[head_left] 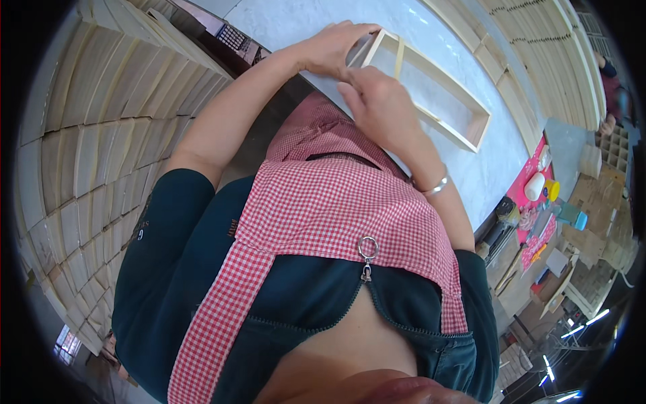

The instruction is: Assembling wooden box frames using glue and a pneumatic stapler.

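Observation:
A long, shallow pale-wood frame (pixel 480 128) lies at a slant on the light bluish-white tabletop (pixel 494 168). A narrow wooden strip (pixel 400 57) crosses it near its left end. My left hand (pixel 330 48) is closed round that left end, its fingers reaching to the far corner. Against the near corner of the same end is my right hand (pixel 382 108), its fingers curled and the thumb folded in. Whatever sits between the right fingertips is hidden by the hand itself. A bracelet (pixel 437 185) circles my right wrist.
Tall stacks of pale boards (pixel 94 148) rise close on my left. More wooden frames (pixel 531 47) are piled at the far right of the table. A pink mat (pixel 521 185) holds a white roll (pixel 535 186) and a yellow roll (pixel 552 189). Another person (pixel 610 91) stands beyond.

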`<state>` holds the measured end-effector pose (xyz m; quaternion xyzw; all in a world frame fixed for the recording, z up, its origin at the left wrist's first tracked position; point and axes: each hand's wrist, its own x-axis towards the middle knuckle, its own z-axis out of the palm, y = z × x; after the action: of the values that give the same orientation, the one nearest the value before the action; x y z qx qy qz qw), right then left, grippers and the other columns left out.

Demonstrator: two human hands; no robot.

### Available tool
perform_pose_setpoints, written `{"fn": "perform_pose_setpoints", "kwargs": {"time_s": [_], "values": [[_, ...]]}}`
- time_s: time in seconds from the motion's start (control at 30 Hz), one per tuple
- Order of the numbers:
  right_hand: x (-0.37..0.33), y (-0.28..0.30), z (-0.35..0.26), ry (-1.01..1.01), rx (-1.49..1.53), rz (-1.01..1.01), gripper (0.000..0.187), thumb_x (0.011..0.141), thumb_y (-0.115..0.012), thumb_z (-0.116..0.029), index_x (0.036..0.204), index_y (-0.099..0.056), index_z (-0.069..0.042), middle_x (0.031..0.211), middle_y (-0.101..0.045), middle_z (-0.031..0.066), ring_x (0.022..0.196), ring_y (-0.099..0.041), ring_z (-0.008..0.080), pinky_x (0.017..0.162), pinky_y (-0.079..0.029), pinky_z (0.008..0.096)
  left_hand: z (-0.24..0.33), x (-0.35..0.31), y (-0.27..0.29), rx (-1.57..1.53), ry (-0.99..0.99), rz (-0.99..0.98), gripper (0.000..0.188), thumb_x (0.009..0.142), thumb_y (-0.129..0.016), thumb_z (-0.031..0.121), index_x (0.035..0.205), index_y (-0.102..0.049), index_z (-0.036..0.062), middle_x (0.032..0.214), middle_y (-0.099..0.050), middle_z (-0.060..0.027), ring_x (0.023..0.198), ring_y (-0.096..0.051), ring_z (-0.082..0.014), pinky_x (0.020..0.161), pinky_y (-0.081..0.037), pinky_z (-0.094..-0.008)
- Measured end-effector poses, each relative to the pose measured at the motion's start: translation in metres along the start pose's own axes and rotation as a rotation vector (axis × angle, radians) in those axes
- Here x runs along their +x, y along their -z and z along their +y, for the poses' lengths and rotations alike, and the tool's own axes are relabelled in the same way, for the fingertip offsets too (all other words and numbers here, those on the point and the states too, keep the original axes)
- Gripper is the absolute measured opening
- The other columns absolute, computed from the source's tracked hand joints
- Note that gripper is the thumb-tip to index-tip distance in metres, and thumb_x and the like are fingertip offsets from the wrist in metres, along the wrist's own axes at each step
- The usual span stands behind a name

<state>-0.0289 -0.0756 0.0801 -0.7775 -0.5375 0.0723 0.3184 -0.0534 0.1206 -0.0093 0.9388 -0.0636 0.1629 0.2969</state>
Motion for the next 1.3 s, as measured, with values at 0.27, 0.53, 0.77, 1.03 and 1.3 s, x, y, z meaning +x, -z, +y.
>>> {"fn": "perform_pose_setpoints", "kwargs": {"time_s": [0.27, 0.53, 0.77, 1.03, 1.3], "values": [[-0.107, 0.038, 0.046, -0.286, -0.052, 0.091, 0.018, 0.097, -0.063, -0.014, 0.092, -0.071, 0.001, 0.071, -0.058, 0.0112, 0.058, -0.052, 0.0255, 0.058, -0.045, 0.0361, 0.017, 0.007, 0.02, -0.199, 0.192, -0.175, 0.109, 0.053, -0.092, 0.031, 0.149, -0.045, 0.0126, 0.119, -0.062, -0.0116, 0.101, -0.057, -0.0278, 0.097, -0.044, -0.0424], [-0.178, 0.134, 0.14, -0.51, -0.269, 0.286, 0.047, 0.084, -0.064, 0.002, 0.13, -0.061, 0.0, 0.098, -0.062, 0.0096, 0.056, -0.047, 0.0143, 0.055, -0.044, 0.0269, 0.014, 0.008, 0.02, -0.201, 0.256, -0.227, 0.104, 0.062, -0.089, 0.03, 0.154, -0.041, 0.016, 0.119, -0.061, -0.0105, 0.104, -0.055, -0.0266, 0.096, -0.045, -0.0412], [-0.153, 0.112, 0.206, -0.406, 0.05, 0.144, 0.046, 0.082, -0.06, 0.006, 0.127, -0.06, -0.002, 0.1, -0.061, 0.0079, 0.073, -0.052, 0.0152, 0.068, -0.046, 0.026, -0.011, 0.001, 0.009, -0.248, 0.245, -0.317, 0.096, 0.072, -0.085, 0.045, 0.145, -0.042, -0.0004, 0.133, -0.053, -0.0237, 0.113, -0.054, -0.0351, 0.1, -0.043, -0.0415], [-0.156, 0.097, 0.2, -0.367, 0.062, 0.184, 0.04, 0.078, -0.056, 0.009, 0.116, -0.062, -0.002, 0.094, -0.061, 0.0053, 0.078, -0.051, 0.0157, 0.071, -0.044, 0.026, 0.041, -0.006, 0.037, -0.271, 0.267, -0.246, 0.076, 0.079, -0.079, 0.027, 0.147, -0.05, 0.0114, 0.114, -0.063, -0.0089, 0.101, -0.057, -0.0204, 0.091, -0.047, -0.0347], [-0.153, 0.094, 0.203, -0.364, 0.082, 0.204, 0.046, 0.075, -0.054, 0.011, 0.119, -0.062, -0.001, 0.094, -0.062, 0.0062, 0.078, -0.052, 0.0174, 0.071, -0.044, 0.0266, 0.044, -0.02, 0.02, -1.08, 0.767, -0.02, 0.027, 0.095, -0.066, 0.018, 0.113, -0.067, -0.0027, 0.095, -0.068, -0.0105, 0.074, -0.059, -0.0073, 0.06, -0.044, -0.0153]]}}
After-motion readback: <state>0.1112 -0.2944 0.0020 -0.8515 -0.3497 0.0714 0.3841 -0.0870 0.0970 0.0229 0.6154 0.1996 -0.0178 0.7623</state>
